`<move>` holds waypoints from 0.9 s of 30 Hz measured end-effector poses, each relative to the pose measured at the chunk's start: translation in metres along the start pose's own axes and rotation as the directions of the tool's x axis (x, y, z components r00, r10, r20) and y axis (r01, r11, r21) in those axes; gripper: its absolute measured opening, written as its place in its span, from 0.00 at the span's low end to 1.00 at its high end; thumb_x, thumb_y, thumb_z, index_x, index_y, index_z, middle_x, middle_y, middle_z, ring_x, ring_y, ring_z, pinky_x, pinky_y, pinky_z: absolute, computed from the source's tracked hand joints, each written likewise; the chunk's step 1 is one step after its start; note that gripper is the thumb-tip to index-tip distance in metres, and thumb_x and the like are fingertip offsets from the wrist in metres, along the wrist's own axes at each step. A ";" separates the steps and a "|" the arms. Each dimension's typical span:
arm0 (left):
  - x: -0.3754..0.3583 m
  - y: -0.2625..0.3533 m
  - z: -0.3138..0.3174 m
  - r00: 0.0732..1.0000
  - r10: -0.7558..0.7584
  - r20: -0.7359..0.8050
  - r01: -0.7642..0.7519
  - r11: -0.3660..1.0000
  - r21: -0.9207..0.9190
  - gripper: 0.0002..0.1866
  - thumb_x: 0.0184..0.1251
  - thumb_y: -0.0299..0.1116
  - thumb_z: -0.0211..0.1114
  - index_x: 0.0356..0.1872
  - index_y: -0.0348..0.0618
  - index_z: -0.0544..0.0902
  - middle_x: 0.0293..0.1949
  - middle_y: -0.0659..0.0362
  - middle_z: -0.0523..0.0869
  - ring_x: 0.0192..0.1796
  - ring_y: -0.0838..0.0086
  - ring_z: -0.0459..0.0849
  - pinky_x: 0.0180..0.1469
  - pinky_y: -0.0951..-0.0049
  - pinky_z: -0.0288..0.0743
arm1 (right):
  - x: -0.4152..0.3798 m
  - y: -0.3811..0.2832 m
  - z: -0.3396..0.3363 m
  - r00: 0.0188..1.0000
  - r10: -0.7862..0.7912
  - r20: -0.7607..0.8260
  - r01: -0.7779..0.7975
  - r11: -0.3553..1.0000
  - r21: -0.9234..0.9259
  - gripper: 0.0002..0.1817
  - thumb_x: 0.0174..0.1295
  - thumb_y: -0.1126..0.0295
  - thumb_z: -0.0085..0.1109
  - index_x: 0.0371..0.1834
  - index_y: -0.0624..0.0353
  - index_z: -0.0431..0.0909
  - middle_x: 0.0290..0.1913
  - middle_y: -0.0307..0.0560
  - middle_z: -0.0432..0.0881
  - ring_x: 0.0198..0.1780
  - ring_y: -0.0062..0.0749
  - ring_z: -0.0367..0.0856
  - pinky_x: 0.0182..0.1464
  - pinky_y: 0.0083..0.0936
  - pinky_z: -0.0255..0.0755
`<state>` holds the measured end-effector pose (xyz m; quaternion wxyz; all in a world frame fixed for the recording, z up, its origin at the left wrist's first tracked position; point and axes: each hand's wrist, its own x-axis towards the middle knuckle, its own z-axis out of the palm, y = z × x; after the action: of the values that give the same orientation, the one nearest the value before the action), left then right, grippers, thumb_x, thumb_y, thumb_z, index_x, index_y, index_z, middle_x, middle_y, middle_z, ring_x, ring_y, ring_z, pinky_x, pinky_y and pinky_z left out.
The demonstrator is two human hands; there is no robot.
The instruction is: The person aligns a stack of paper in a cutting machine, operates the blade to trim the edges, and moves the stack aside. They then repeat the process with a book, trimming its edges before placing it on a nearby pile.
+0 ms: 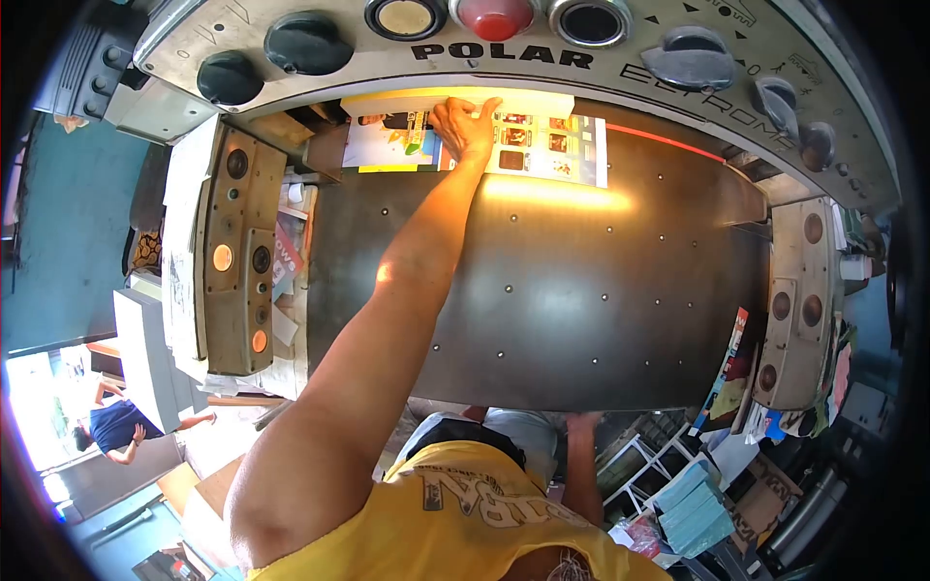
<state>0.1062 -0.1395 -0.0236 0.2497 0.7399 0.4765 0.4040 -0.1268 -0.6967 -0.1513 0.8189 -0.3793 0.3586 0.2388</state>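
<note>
My left hand [465, 131] reaches across the dark metal table and rests on printed sheets [552, 150] at the back, under the machine's front panel. Its thumb stands apart from the bent fingers, which touch a pale yellow strip [387, 103] along the sheets' far edge. Colourful pictures show on the sheets to both sides of the hand. My right hand [581, 422] is low at the table's front edge; its fingers are blurred and mostly hidden.
The dark table [552, 261] has small studs across it. Above is a panel marked POLAR with knobs and a red button [495, 17]. Control boxes [237, 252] flank both sides. A red line [668, 140] lies back right. Another person [121, 426] is at far left.
</note>
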 end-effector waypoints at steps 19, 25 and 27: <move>0.015 -0.024 -0.021 0.945 0.080 0.317 -0.035 0.989 -0.143 0.28 0.50 0.53 0.82 0.42 0.42 0.84 0.46 0.48 0.83 0.57 0.52 0.76 0.64 0.54 0.70 | -0.114 -0.133 0.013 0.634 -0.454 0.626 0.537 -0.324 -0.779 0.30 0.59 0.66 0.72 0.63 0.63 0.72 0.57 0.55 0.75 0.61 0.47 0.75 0.60 0.47 0.73; -0.053 -0.030 -0.221 0.668 0.539 0.512 -0.456 0.841 -0.291 0.28 0.59 0.45 0.76 0.55 0.38 0.82 0.57 0.47 0.83 0.62 0.49 0.78 0.66 0.54 0.71 | -0.122 -0.209 0.056 0.572 -0.128 0.810 0.312 -0.879 -0.360 0.55 0.44 0.67 0.80 0.79 0.53 0.60 0.72 0.58 0.63 0.73 0.57 0.61 0.75 0.56 0.56; -0.106 -0.061 -0.302 0.485 0.625 0.611 -0.565 0.758 -0.327 0.30 0.60 0.49 0.74 0.60 0.43 0.81 0.64 0.46 0.79 0.71 0.48 0.71 0.75 0.49 0.62 | -0.109 -0.221 0.059 0.640 -0.030 0.767 0.264 -0.930 -0.257 0.58 0.43 0.67 0.81 0.81 0.51 0.57 0.73 0.57 0.62 0.75 0.57 0.60 0.76 0.56 0.55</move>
<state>-0.2001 -0.2148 0.0581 0.2826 0.9414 0.0451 0.1785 -0.0252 -0.7953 0.0590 -0.0697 -0.9286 -0.3619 0.0425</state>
